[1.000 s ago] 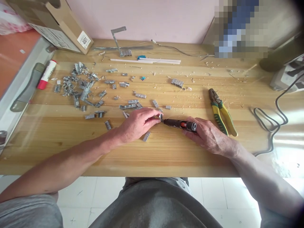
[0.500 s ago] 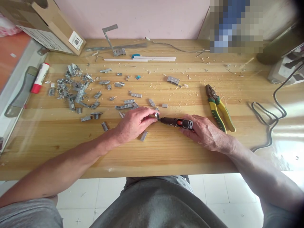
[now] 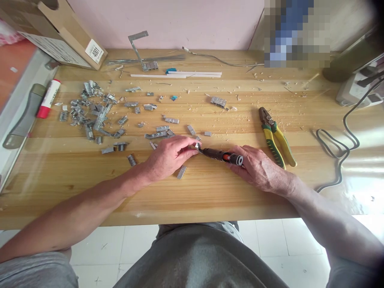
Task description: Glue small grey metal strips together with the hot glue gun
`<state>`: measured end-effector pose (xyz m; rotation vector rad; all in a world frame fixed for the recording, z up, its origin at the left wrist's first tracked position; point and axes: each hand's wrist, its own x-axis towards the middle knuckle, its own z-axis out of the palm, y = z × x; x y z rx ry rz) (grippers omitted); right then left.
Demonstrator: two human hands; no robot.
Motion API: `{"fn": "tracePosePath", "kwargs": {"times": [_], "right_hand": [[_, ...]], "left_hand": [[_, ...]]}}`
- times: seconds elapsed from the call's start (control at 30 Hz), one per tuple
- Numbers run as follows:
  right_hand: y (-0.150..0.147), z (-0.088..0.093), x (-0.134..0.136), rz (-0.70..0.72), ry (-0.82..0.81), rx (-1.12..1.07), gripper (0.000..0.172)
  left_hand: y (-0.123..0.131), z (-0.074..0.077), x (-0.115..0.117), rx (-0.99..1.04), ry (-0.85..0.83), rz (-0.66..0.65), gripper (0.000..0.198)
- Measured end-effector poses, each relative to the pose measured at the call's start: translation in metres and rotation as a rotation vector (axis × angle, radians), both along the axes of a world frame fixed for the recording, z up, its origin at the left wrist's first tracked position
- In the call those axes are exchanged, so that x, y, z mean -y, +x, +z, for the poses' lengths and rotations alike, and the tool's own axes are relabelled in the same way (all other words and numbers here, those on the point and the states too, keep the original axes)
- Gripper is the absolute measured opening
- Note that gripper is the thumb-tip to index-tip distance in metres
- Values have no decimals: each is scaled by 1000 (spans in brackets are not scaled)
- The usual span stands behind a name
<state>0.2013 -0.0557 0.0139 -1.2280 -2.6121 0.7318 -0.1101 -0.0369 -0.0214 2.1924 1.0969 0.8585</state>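
My left hand [image 3: 168, 157] pinches a small silver metal piece [image 3: 197, 145] between thumb and forefinger. My right hand [image 3: 258, 168] is closed around a dark pen-shaped tool [image 3: 214, 154] with an orange part and a pale round end. The tool lies nearly level, its thin tip pointing left and meeting the silver piece; whether it presses into it I cannot tell. Just below the left hand lies a silver strip [image 3: 181, 172]. Several more silver pieces [image 3: 162, 132] rest beyond it, partly covered by that hand. Pliers [image 3: 274, 138] with green and yellow handles lie beyond my right hand.
A heap of silver scraps [image 3: 96, 110] spreads over the table's left. White sticks [image 3: 192, 74] and a bent metal strip [image 3: 136, 50] are at the back. A red-and-white marker [image 3: 49, 99], a cardboard box [image 3: 60, 36] and a black cable [image 3: 340, 160] edge the wooden table [image 3: 210, 204].
The tool's rear end has dipped slightly toward me, with its tip still at the silver piece. Both hands have stayed almost in place; the whole view has shifted a little.
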Motion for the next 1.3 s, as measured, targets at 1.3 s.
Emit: {"fn": "tracePosePath", "kwargs": {"times": [1.3], "right_hand": [[1, -7, 3, 42, 109, -30, 19]], "left_hand": [[0, 4, 0, -24, 5, 8, 14]]}}
